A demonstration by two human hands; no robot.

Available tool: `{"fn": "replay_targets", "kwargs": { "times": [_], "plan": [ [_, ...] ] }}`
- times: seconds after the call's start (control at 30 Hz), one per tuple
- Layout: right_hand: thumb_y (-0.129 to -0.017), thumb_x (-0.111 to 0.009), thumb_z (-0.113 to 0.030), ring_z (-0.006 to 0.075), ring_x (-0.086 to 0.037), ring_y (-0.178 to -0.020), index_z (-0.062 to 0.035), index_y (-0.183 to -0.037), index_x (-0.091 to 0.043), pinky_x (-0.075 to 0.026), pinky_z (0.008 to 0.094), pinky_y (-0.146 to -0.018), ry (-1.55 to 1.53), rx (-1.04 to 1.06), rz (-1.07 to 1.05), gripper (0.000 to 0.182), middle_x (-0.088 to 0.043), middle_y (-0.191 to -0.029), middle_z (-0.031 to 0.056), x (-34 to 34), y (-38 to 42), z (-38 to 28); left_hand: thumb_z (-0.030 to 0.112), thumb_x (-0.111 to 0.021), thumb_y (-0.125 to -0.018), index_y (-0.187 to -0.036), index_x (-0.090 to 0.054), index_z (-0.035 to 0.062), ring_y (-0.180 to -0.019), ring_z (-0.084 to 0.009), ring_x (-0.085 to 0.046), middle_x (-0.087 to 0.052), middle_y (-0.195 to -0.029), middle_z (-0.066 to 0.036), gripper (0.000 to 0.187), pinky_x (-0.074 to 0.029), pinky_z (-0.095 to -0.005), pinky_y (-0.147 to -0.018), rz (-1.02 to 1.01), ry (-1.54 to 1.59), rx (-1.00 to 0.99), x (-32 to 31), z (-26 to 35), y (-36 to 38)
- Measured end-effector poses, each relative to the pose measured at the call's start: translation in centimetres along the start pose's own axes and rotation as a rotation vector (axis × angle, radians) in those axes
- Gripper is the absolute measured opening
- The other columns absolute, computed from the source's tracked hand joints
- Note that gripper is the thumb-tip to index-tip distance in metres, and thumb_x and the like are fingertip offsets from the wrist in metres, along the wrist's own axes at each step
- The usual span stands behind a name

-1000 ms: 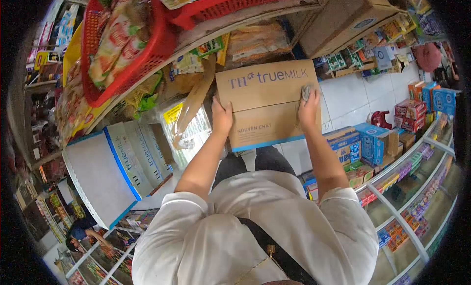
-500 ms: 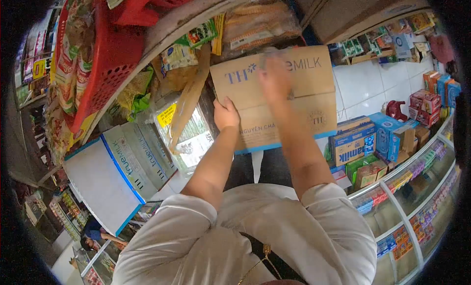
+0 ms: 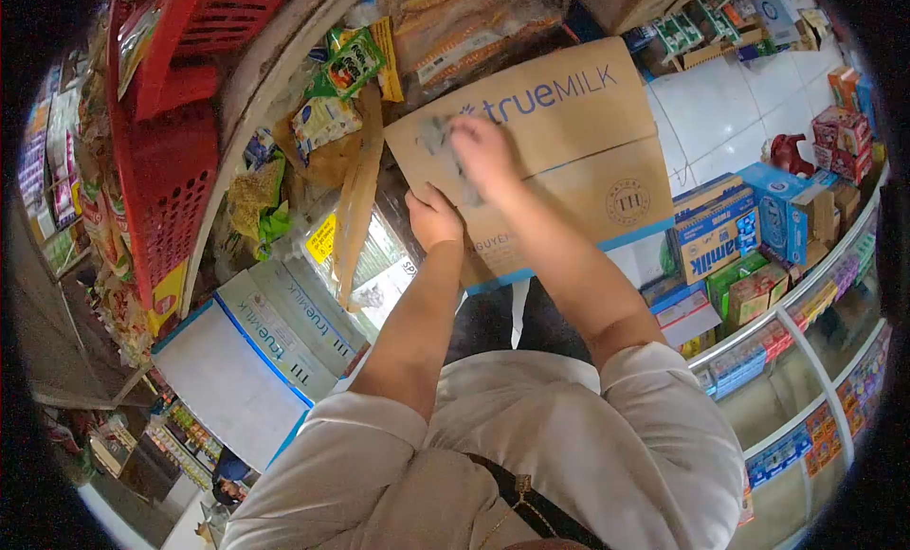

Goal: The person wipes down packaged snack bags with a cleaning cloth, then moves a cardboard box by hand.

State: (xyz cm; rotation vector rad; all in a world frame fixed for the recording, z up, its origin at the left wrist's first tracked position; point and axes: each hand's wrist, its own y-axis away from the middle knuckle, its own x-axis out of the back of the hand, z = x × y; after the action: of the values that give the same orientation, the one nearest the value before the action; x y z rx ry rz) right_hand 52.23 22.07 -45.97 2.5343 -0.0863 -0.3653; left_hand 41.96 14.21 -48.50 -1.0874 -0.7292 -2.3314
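Note:
A brown cardboard milk carton box [image 3: 569, 138] with blue printing and a blue lower border lies tilted in front of me. My left hand [image 3: 437, 220] grips its left edge, thumb on top and the other fingers hidden below. Pressed against the upper left of the box is a crumpled grey cloth [image 3: 436, 141], with my right hand [image 3: 485, 157] closed over it. The cloth and hand cover part of the lettering.
Folded milk cartons [image 3: 284, 323] lean at the lower left. A red plastic basket [image 3: 175, 190] hangs above packaged snacks [image 3: 355, 65]. On the right, boxed milk [image 3: 716, 233] stands beside a curved glass display case [image 3: 806, 351]. Another person [image 3: 227, 488] is at the far lower left.
My right hand has slid left across the box with the cloth, uncovering the middle lettering. My left hand stays on the left edge. The view has shifted slightly.

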Motion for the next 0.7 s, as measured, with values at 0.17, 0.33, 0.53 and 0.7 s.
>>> {"fn": "replay_targets", "kwargs": {
  "times": [0.17,0.33,0.53,0.7],
  "plan": [
    [-0.073,-0.057,-0.009,0.0240,-0.055,-0.091,-0.0060,-0.090,-0.060,-0.043,0.0326,-0.081,0.293,0.711,0.186,0.017,-0.059,-0.089,0.0072,2.3,-2.0,-1.3,0.042,-0.034,-0.089,-0.110,-0.046,-0.0005,-0.092,-0.0440,-0.052,-0.057,-0.097,-0.027,0.049,-0.040,-0.0466,-0.078,0.087,-0.098,0.003,-0.5,-0.4,0.1],
    [-0.066,-0.063,-0.016,0.0349,-0.041,-0.115,-0.0112,-0.085,-0.060,-0.033,0.0452,-0.098,1.191,1.004,0.086,0.019,-0.053,-0.113,0.0074,6.6,0.4,1.2,0.042,-0.033,-0.090,-0.108,-0.047,-0.0014,-0.092,-0.0441,-0.052,-0.056,-0.100,-0.027,0.050,-0.040,-0.0468,-0.078,0.051,-0.097,0.002,-0.6,-0.1,0.4],
    [-0.066,-0.064,-0.019,0.0357,-0.036,-0.121,-0.0127,-0.087,-0.061,-0.031,0.0473,-0.099,1.255,0.941,-0.002,0.022,-0.047,-0.124,0.0088,11.2,1.7,2.3,0.039,-0.034,-0.090,-0.111,-0.046,-0.0026,-0.094,-0.0432,-0.052,-0.056,-0.102,-0.027,0.048,-0.040,-0.0458,-0.080,0.071,-0.062,-0.040,-0.9,-0.6,0.0],
    [-0.072,-0.058,-0.013,0.0379,-0.038,-0.119,-0.0091,-0.096,-0.060,-0.036,0.0440,-0.095,1.289,0.668,0.595,0.024,-0.048,-0.123,0.0133,15.0,-2.6,0.2,0.035,-0.037,-0.090,-0.110,-0.046,-0.0037,-0.095,-0.0439,-0.052,-0.056,-0.101,-0.027,0.045,-0.041,-0.0461,-0.080,0.070,-0.051,-0.050,-0.6,-0.2,0.2]
  ]
}}
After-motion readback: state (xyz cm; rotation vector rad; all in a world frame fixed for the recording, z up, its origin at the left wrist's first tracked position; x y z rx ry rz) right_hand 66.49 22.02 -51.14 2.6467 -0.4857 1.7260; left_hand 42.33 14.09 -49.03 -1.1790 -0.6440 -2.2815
